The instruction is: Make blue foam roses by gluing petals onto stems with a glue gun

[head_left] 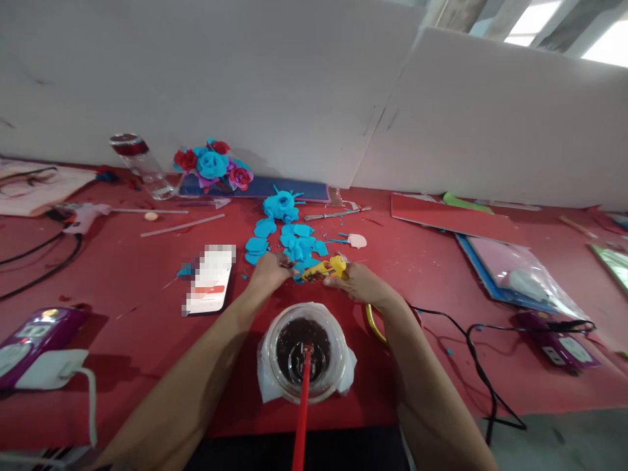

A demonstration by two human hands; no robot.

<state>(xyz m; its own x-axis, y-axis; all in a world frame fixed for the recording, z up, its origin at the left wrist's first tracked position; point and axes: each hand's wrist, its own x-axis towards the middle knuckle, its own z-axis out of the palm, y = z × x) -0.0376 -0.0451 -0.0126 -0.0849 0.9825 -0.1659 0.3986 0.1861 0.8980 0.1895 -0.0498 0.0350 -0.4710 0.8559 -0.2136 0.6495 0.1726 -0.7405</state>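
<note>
My right hand is wrapped round a yellow glue gun, its nozzle pointing left. Close to that nozzle, my left hand has its fingers pressed together; what they hold is too small and hidden to make out. Blue petal pieces lie scattered just beyond both hands, with a blue paper flower behind them. Between my forearms stands a clear cup of dark drink with a red straw, resting on white tissue.
A phone lies left of my left hand. Farther back are a flower bunch and a bottle. Power strips flank both sides, a black cable trails at right, and red board lies at back right.
</note>
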